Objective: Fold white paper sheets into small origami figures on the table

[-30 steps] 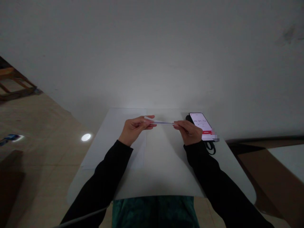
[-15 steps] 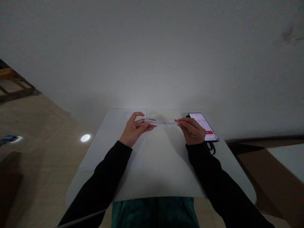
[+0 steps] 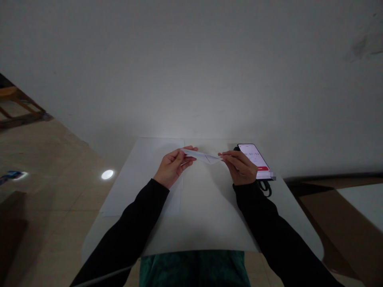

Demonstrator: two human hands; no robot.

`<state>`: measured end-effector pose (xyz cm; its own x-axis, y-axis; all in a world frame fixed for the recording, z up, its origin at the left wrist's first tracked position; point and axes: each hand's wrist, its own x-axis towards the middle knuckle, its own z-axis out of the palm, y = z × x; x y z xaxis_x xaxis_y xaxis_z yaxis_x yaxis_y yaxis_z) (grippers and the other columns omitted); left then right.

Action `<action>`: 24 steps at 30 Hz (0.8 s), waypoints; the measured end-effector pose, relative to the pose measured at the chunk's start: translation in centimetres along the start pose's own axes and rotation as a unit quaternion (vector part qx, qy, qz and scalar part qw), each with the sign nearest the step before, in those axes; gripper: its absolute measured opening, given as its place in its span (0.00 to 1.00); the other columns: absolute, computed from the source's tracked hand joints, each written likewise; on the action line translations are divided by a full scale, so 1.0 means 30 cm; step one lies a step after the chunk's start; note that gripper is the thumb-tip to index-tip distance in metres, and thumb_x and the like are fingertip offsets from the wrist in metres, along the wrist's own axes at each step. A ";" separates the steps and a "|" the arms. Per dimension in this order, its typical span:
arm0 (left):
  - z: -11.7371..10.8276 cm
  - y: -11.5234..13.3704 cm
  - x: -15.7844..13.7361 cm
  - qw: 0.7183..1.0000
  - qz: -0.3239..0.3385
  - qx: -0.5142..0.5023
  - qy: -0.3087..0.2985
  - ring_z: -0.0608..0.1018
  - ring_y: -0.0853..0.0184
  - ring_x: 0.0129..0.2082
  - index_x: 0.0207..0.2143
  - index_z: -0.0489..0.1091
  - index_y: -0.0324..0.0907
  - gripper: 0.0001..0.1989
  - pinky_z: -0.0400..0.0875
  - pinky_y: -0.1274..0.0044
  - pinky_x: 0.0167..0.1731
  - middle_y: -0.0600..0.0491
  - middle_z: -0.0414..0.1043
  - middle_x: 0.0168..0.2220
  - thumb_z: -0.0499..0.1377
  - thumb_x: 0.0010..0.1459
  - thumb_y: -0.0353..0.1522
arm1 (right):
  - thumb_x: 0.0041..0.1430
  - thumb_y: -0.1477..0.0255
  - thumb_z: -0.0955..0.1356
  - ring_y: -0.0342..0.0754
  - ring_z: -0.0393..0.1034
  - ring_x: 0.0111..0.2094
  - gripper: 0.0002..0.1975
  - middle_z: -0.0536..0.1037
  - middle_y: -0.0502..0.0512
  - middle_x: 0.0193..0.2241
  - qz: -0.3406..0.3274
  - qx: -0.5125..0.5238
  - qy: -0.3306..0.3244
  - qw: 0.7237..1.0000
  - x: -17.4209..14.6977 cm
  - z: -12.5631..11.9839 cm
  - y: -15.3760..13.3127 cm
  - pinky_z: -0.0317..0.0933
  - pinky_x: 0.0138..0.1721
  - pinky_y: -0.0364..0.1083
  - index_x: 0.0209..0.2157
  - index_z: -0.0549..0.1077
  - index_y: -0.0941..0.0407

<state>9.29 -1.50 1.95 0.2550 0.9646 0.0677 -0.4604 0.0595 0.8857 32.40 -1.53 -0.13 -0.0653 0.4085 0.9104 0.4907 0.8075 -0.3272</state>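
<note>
In the head view, folded paper (image 3: pixel 206 158) bridges the left hand (image 3: pixel 172 165) and right hand (image 3: pixel 241 167) above the table (image 3: pixel 203 227); an uneven tug could crumple its narrow right tip. The left grip pinches one end, thumb uppermost, fingers beneath; the right grip pinches that tip, hand partly hiding the phone (image 3: pixel 257 158).

Two hands (image 3: pixel 171 166), two sleeves (image 3: pixel 134 217), one folded paper (image 3: pixel 204 156), one phone (image 3: pixel 253 152), one cable (image 3: pixel 270 190), one table (image 3: pixel 203 223)

Long black sleeves (image 3: pixel 131 223), dark green clothing (image 3: pixel 194 269)
</note>
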 end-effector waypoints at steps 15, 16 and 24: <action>0.008 0.007 -0.005 0.996 -0.078 -0.045 -0.005 0.78 0.71 0.39 0.42 0.75 0.36 0.12 0.71 0.81 0.43 0.41 0.74 0.48 0.61 0.54 0.28 | 0.57 0.78 0.68 0.48 0.77 0.37 0.11 0.79 0.55 0.38 0.023 -0.042 0.027 0.998 0.002 -0.005 -0.021 0.75 0.38 0.48 0.38 0.78 0.50; 0.006 0.007 -0.005 0.994 -0.091 -0.053 -0.010 0.78 0.71 0.39 0.46 0.73 0.37 0.15 0.71 0.81 0.42 0.41 0.74 0.48 0.61 0.54 0.28 | 0.57 0.79 0.68 0.48 0.77 0.38 0.11 0.79 0.55 0.38 0.016 -0.043 0.029 0.999 0.004 -0.007 -0.022 0.75 0.38 0.48 0.39 0.78 0.50; -0.012 -0.008 0.003 0.992 -0.113 -0.055 -0.028 0.76 0.67 0.48 0.55 0.66 0.40 0.23 0.70 0.76 0.48 0.41 0.68 0.55 0.59 0.56 0.27 | 0.57 0.81 0.67 0.47 0.76 0.38 0.15 0.78 0.55 0.39 -0.028 -0.055 0.011 0.998 0.022 -0.015 -0.035 0.75 0.37 0.47 0.42 0.77 0.50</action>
<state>9.11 -1.33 1.59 0.4084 0.9074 -0.0989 -0.4757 0.3041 0.8254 32.24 -2.30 0.94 -0.0763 0.3527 0.9326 0.5793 0.7770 -0.2464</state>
